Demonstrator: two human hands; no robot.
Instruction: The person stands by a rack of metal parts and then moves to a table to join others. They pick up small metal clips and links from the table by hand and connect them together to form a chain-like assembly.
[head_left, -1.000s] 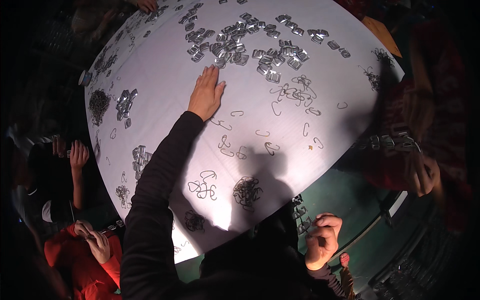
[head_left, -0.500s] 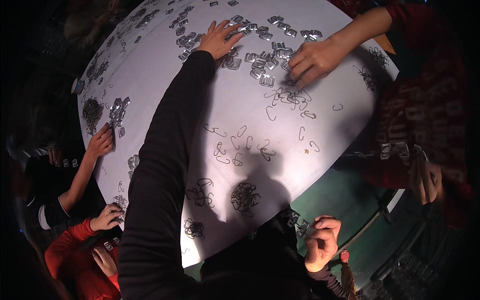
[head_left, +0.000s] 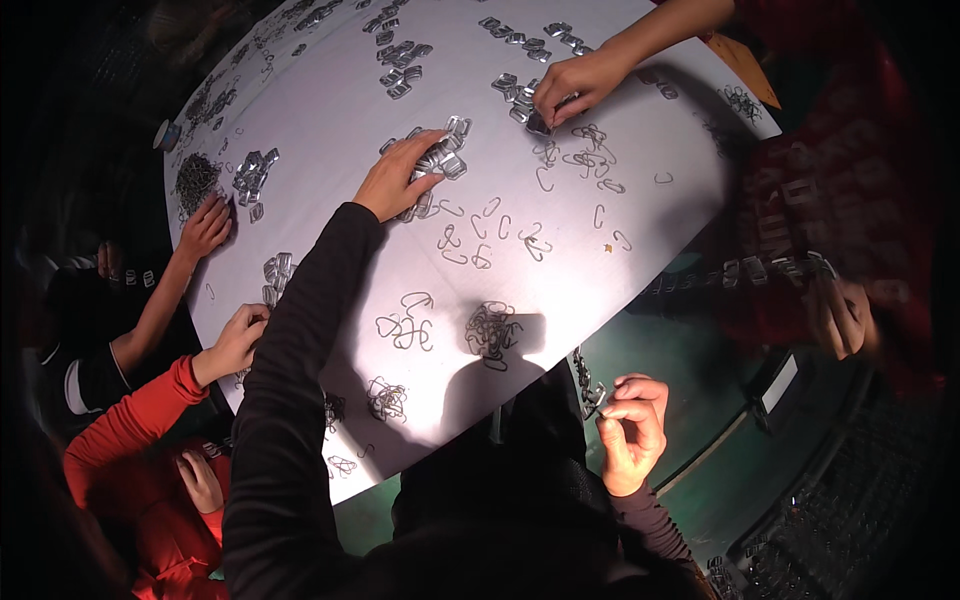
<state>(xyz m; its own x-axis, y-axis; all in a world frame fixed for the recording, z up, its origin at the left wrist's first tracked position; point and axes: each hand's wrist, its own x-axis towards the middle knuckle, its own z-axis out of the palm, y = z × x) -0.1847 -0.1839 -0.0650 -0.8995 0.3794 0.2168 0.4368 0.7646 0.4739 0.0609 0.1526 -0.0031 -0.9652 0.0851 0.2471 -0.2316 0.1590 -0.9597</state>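
My left hand (head_left: 398,178) lies palm down, fingers spread, on a heap of shiny flat metal links (head_left: 453,160) on the white tabletop (head_left: 420,270). Some links stick out past its fingertips and below its thumb. Off the table's near edge, at lower right, my right hand (head_left: 635,432) pinches a short chain of metal links (head_left: 588,385) that hangs beside my dark clothing. Thin wire C-shaped hooks (head_left: 482,240) lie scattered just nearer than the left hand. A tangled pile of wire hooks (head_left: 490,332) sits close to the table's near edge.
A co-worker's hand (head_left: 580,88) picks at links at far right; their other hand (head_left: 840,315) holds a link chain. Two co-workers' hands, one bare-armed (head_left: 207,228) and one red-sleeved (head_left: 236,343), work at the left edge. More link rows (head_left: 400,60) lie farther back.
My left hand has come nearer, dragging a heap of links with it. My right hand has closed its pinch on the chain. The right-hand co-worker's hand has shifted left and away.
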